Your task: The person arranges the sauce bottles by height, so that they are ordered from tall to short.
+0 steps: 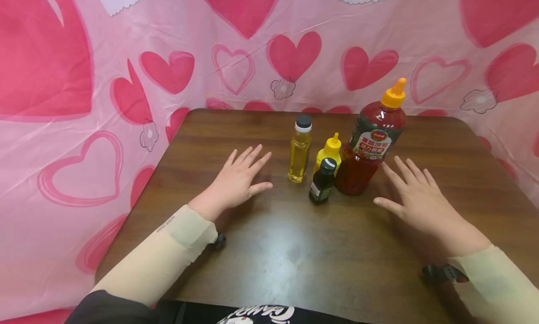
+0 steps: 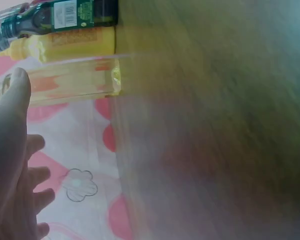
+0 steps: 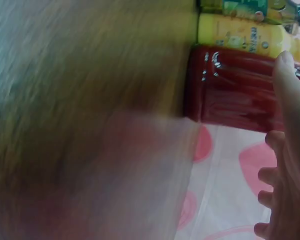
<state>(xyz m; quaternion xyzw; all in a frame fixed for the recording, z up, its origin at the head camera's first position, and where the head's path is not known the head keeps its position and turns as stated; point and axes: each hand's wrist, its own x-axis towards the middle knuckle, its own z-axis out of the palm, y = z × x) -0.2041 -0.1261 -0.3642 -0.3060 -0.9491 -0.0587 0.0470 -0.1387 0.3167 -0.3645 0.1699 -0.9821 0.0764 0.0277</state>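
Four kinds of bottle stand grouped on the brown table: a clear bottle of yellow oil (image 1: 299,155) with a black cap, a yellow squeeze bottle (image 1: 330,152), a small dark green bottle (image 1: 322,183) in front, and a large red sauce bottle (image 1: 370,141) with an orange nozzle cap. My left hand (image 1: 237,179) is held spread to the left of the oil bottle, touching none of them. To the right of the red bottle, my right hand (image 1: 421,198) has its fingers spread and holds nothing. The small bottle partly hides the yellow one.
The wooden table (image 1: 269,254) reaches back to a pink cloth (image 1: 236,29) printed with hearts, which also hangs along the left side. Dark wrist devices (image 1: 442,273) sit under the sleeved forearms. A black garment (image 1: 252,314) shows at the near edge.
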